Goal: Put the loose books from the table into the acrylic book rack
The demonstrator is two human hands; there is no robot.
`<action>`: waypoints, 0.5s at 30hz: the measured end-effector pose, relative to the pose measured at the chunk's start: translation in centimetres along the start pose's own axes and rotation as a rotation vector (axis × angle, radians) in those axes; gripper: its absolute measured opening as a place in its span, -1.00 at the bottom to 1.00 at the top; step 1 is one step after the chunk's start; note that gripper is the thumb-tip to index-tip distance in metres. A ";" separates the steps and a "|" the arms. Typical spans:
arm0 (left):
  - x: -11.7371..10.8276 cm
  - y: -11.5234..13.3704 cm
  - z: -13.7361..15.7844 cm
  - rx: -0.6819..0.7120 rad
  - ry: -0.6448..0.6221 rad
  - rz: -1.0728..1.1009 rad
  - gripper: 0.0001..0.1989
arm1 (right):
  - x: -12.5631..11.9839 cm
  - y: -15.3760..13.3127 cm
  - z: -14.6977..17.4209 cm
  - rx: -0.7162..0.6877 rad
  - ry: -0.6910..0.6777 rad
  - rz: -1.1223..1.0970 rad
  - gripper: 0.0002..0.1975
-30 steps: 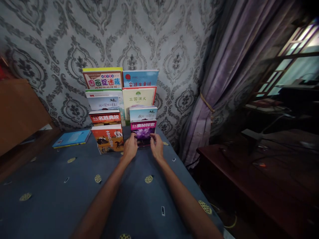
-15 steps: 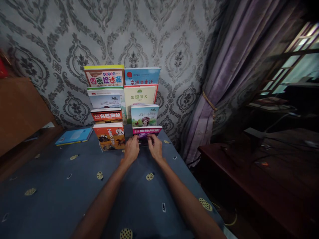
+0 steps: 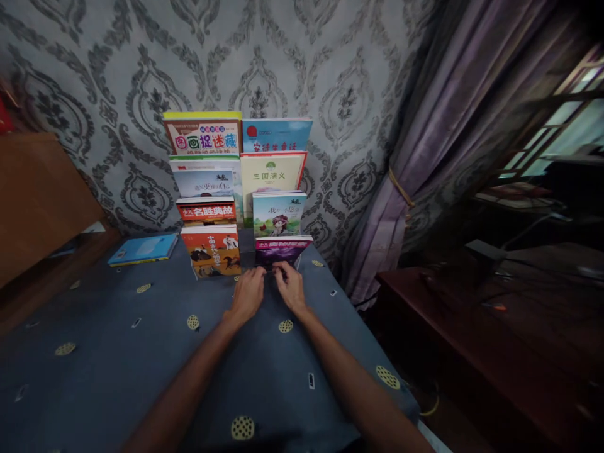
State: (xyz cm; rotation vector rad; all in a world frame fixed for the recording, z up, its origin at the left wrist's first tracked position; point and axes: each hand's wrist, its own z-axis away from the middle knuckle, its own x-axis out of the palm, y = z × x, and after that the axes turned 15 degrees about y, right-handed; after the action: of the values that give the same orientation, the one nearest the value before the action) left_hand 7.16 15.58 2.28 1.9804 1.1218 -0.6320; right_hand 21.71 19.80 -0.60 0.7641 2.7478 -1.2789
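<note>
Straight beyond both hands rises the patterned wall (image 3: 358,75), close behind the books, so room for moving in that direction looks short. Under the forearms spreads the cloth-covered counter (image 3: 108,377); its broad stretch runs out to the left of the left hand and back toward the person, which seems the roomier side. To the right of the right hand only a strip of cloth remains before the counter's edge slants away, with the curtain (image 3: 380,220) past it and a dark red piece of furniture (image 3: 438,314) further right.

Just left of the left hand, the orange book (image 3: 212,251) stands at the front of its row; well beyond it, a blue book (image 3: 144,248) lies flat. Ahead of the right hand stands the green-and-blue book (image 3: 278,217), and in front of that, directly beyond the fingers, is the purple book (image 3: 283,251), its top seeming to lean toward the person.

It should be light and fairly flexible, with a glossy cover that may slip; the side edges look the surest place to take hold, since a pinch on one cover could bend it.

The left hand (image 3: 249,292) and right hand (image 3: 289,286) are both half curled, fingertips close together at the purple book's lower edge; whether either grips anything cannot be told.
</note>
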 end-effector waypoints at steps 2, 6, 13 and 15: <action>-0.5 -1.1 1.2 0.036 -0.029 -0.032 -0.75 | 0.4 -0.2 0.9 0.000 -0.080 -0.008 -0.74; -2.2 -4.5 3.5 0.050 -0.105 -0.148 -0.73 | 1.4 -1.0 2.8 -0.038 -0.247 -0.031 -0.74; -6.7 -12.7 4.5 -0.227 -0.042 -0.323 -0.71 | 2.9 -4.3 5.8 -0.059 -0.470 -0.116 -0.74; -7.9 -15.2 3.7 -0.362 0.001 -0.403 -0.69 | 3.3 -5.4 6.8 -0.047 -0.516 -0.131 -0.75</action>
State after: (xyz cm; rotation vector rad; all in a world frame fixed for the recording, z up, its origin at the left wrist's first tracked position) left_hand -10.17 13.61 0.10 1.4600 1.5349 -0.5800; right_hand 15.14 13.32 -1.99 0.2064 2.4211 -1.2142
